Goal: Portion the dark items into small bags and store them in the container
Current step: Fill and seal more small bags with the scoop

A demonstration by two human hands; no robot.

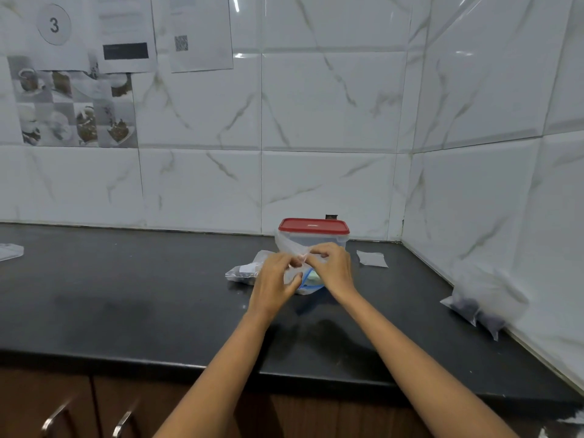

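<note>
My left hand [274, 279] and my right hand [331, 265] meet over the middle of the black counter [126, 305], both pinching the top of a small clear bag [289, 248]. Under my hands sits a blue-rimmed bowl [311, 284], mostly hidden. Just behind stands a clear container with a red lid [313, 227], closed. A clear bag with dark items [241, 273] lies to the left of my hands. Against the right wall leans a larger clear bag of dark items [480, 306].
An empty small bag [372, 259] lies flat to the right of the container. Another clear bag [11, 251] shows at the counter's far left edge. Tiled walls close the back and right. Wooden cabinet doors with metal handles [123, 422] sit below the counter.
</note>
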